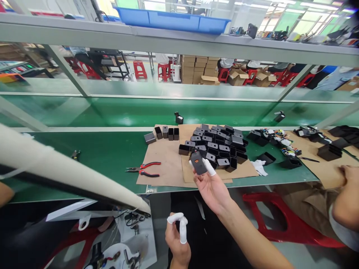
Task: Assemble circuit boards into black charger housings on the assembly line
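Note:
My right hand (211,188), with white finger covers, grips a small black plastic case (199,163). The case is tilted up above the table's front edge, and an orange mark shows on its face. Lower down, in front of the table, my left hand (178,241) has its white-covered thumb and index finger bent together in a pinch. Whether anything tiny sits between those tips I cannot make out. Behind the held case, many black open-topped casings (213,145) stand close together on brown cardboard (165,155). Several more casings (171,133) line the cardboard's back left.
Red-handled pliers (143,169) lie left on the cardboard. A white cloth (260,167) and casings with wired parts (280,140) are at right. Another person's arm (349,190) reaches in there. A pale post (70,164) crosses the left side; a blue tray (174,21) rests overhead.

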Tool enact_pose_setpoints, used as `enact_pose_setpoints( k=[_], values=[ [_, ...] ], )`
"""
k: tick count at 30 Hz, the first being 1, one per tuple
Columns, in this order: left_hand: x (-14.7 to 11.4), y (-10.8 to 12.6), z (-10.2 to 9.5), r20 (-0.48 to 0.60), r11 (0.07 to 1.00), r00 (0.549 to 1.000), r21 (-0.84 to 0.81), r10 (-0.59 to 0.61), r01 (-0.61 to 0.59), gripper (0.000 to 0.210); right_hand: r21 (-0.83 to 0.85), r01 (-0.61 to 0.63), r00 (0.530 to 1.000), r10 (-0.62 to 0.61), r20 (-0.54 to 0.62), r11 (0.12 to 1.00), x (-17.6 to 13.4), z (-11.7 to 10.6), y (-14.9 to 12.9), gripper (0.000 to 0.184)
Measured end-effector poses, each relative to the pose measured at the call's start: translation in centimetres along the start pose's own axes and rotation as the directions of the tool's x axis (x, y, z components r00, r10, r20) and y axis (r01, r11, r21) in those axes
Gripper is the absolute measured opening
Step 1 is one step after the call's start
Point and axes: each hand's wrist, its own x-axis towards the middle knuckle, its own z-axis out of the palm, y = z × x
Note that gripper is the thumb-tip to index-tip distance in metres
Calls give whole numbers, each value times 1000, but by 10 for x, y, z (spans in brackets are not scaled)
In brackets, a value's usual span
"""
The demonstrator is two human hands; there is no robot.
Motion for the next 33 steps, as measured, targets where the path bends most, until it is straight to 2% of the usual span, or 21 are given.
enact_pose_setpoints(
  k=[1, 2, 3, 4, 5, 6, 7, 8, 11, 18, 24, 29, 33],
  values=[
    [1, 0, 0, -5, 1000, 1000, 3, -3, 3, 37, -128, 140, 990, -137, 32, 982, 5, -3, 5, 25],
    [1, 0, -1, -12, 1000, 1000, 5, -9, 9, 38, -284, 303, 953, -286, 101, 910, 11, -6, 11, 24],
    [2, -1, -1, -15, 1000, 1000, 10, -15, 16, 39, -449, 465, 885, -413, 213, 763, 18, -10, 19, 22],
    [1, -3, -2, -17, 1000, 1000, 14, -19, 19, 39, -581, 590, 803, -481, 351, 561, 26, -14, 27, 19],
    [1, -5, -3, -13, 1000, 1000, 20, -21, 21, 38, -657, 665, 733, -481, 481, 356, 34, -19, 37, 15],
    [0, -7, -3, -9, 999, 1000, 26, -21, 21, 37, -688, 700, 689, -436, 578, 194, 41, -24, 47, 13],
    [-1, -9, -4, -8, 999, 1000, 32, -17, 18, 37, -696, 712, 670, -382, 636, 91, 47, -30, 56, 13],
    [-1, -11, -4, -9, 999, 1000, 36, -15, 15, 38, -697, 716, 665, -346, 662, 42, 52, -34, 65, 14],
    [-2, -11, -3, -9, 999, 1000, 43, -2, 2, 40, -698, 716, 666, -311, 678, 14, 59, -42, 78, 15],
    [3, -8, -1, 25, 998, 999, 49, 27, -28, 33, -695, 718, 649, -336, 682, -24, 57, -33, 70, 23],
    [6, -2, 7, 29, 998, 999, 49, 26, -27, 32, -691, 718, 656, -250, 712, -85, 65, -53, 89, 21],
    [8, 14, 19, 92, 997, 994, 37, 58, -62, 32, -687, 722, 650, -263, 713, -76, 65, -58, 91, 30],
    [5, 21, 21, 110, 997, 992, 42, 56, -61, 32, -712, 700, 671, -292, 682, -52, 63, -56, 89, 33]
  ],
)
